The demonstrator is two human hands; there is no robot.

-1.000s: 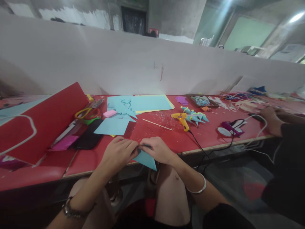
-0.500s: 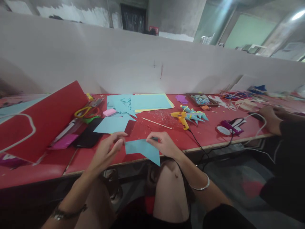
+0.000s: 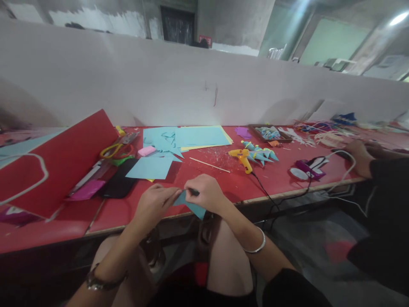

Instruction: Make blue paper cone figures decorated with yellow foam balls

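A light-blue piece of paper (image 3: 195,209) is held between my hands above the table's front edge, its pointed corner hanging below my right hand. The fingers of my left hand (image 3: 156,202) are closed on its left part. My right hand (image 3: 204,194) is closed on its top edge, and a small dark object (image 3: 192,192) shows at those fingers; its kind is hard to make out. Both hands almost meet. Much of the paper is hidden behind the fingers. A blue paper sheet (image 3: 150,167) lies just beyond my left hand.
A yellow glue gun (image 3: 242,159) with a black cord rests right of my hands, beside blue paper cones (image 3: 260,154). A thin wooden stick (image 3: 209,164) lies ahead. Scissors (image 3: 111,150) and a black phone-like slab (image 3: 119,181) are left. Another person's hand (image 3: 358,155) is far right.
My left hand has moved right and closed on the paper's left part. My right hand has shifted left with the paper, so the hands are now close together.
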